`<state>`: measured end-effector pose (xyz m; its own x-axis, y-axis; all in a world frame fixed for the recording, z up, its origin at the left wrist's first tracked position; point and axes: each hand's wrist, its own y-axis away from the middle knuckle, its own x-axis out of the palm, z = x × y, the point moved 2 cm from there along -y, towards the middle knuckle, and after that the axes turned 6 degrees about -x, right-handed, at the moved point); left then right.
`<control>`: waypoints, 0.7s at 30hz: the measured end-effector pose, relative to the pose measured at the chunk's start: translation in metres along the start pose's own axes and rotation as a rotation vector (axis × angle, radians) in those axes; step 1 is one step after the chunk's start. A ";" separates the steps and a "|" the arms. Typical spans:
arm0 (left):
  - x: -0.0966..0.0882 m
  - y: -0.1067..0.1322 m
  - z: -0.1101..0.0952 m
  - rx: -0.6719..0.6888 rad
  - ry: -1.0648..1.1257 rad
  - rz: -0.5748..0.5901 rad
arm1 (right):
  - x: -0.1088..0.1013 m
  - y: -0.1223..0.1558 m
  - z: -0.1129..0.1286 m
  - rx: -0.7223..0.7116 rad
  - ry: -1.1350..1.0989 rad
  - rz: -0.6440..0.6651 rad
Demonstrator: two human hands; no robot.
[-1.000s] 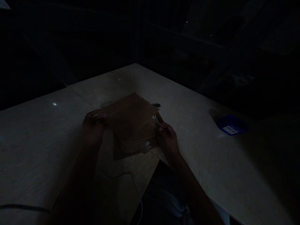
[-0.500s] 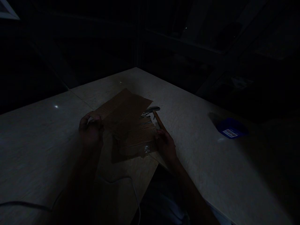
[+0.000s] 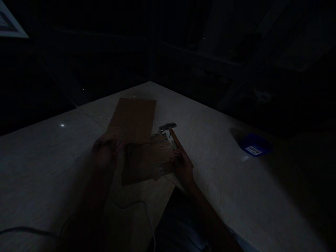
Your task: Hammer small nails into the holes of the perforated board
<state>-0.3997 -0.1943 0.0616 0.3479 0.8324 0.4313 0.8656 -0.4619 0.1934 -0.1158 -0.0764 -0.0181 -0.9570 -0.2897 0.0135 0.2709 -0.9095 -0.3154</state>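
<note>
The scene is very dark. My left hand [image 3: 105,154] pinches the near corner of a brown sheet [image 3: 132,120], which stands raised and tilted away from me. Under it lies a stack of similar brown sheets [image 3: 151,159] on the pale table [image 3: 52,157]. My right hand [image 3: 182,166] rests with bent fingers on the right edge of that stack. A small hammer [image 3: 172,133] with a wooden handle lies just beyond my right hand, its metal head pointing left.
A blue box with a white label [image 3: 254,146] sits on the table to the right. A thin cable [image 3: 147,213] runs along the near table edge by a notch where my lap shows. The surroundings are dark.
My left hand has lifted the top brown sheet and swung it up and away from the stack. My right hand has slid down along the stack's edge, leaving the hammer uncovered.
</note>
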 end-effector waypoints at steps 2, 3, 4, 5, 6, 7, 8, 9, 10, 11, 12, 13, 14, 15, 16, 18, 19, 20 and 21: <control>0.005 0.005 -0.001 -0.043 0.032 -0.019 | 0.000 0.000 0.002 0.032 -0.109 -0.023; 0.008 0.008 -0.002 -0.063 0.036 -0.020 | 0.000 -0.001 0.002 0.051 -0.169 -0.030; 0.010 0.010 -0.004 -0.078 0.029 -0.011 | 0.000 -0.001 0.003 0.067 -0.220 -0.037; 0.013 0.012 -0.006 -0.088 0.023 -0.003 | 0.000 -0.002 0.003 0.077 -0.259 -0.046; 0.015 0.014 -0.008 -0.098 0.018 0.005 | 0.000 -0.003 0.004 0.084 -0.286 -0.056; 0.017 0.015 -0.010 -0.110 0.012 0.015 | 0.000 -0.003 0.004 0.088 -0.303 -0.062; 0.019 0.017 -0.011 -0.124 0.006 0.022 | 0.000 -0.004 0.005 0.090 -0.310 -0.069; 0.021 0.018 -0.012 -0.137 0.004 0.028 | 0.000 -0.004 0.006 0.089 -0.311 -0.076; 0.022 0.019 -0.013 -0.147 0.004 0.033 | -0.001 -0.005 0.008 0.088 -0.308 -0.081; 0.023 0.019 -0.013 -0.157 0.005 0.038 | -0.001 -0.005 0.009 0.088 -0.302 -0.079; 0.024 0.018 -0.013 -0.163 0.008 0.048 | -0.002 -0.005 0.010 0.088 -0.294 -0.077; 0.024 0.018 -0.012 -0.164 0.009 0.062 | -0.002 -0.005 0.010 0.089 -0.286 -0.074; 0.024 0.017 -0.011 -0.162 0.009 0.079 | -0.003 -0.005 0.011 0.090 -0.279 -0.069; 0.023 0.016 -0.010 -0.161 0.007 0.096 | -0.003 -0.005 0.011 0.091 -0.273 -0.065; 0.023 0.015 -0.009 -0.160 0.003 0.108 | -0.003 -0.004 0.011 0.092 -0.269 -0.065; 0.022 0.016 -0.008 -0.160 -0.006 0.121 | -0.003 -0.004 0.010 0.102 -0.264 -0.068; 0.022 0.017 -0.008 -0.160 -0.019 0.128 | -0.003 -0.004 0.010 0.109 -0.263 -0.069; 0.023 0.019 -0.008 -0.161 -0.036 0.135 | -0.003 -0.004 0.009 0.114 -0.262 -0.073; 0.024 0.021 -0.009 -0.163 -0.058 0.145 | -0.003 -0.004 0.009 0.118 -0.261 -0.077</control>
<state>-0.3768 -0.1868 0.0833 0.4885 0.7677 0.4148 0.7370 -0.6175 0.2749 -0.1126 -0.0747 -0.0084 -0.9205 -0.2711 0.2816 0.2229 -0.9559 -0.1914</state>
